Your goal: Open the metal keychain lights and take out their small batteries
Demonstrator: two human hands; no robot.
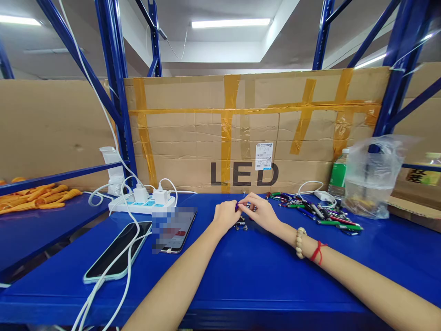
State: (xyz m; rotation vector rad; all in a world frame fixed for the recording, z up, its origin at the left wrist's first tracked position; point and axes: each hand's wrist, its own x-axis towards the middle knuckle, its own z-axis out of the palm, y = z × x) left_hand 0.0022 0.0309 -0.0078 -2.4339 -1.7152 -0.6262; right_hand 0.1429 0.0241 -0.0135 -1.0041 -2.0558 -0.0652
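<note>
Both hands meet over the middle of the blue table. My left hand is curled into a loose fist round a small purple piece. My right hand pinches the same piece from the right with its fingertips. Just below the hands lie a few small dark metal parts. A bead bracelet and a red string sit on my right wrist. What exactly the purple piece is stays too small to tell.
A pile of small coloured pen-like items lies to the right, beside a green bottle and a clear plastic bag. Two phones and a white power strip with cables lie left. A taped cardboard wall stands behind.
</note>
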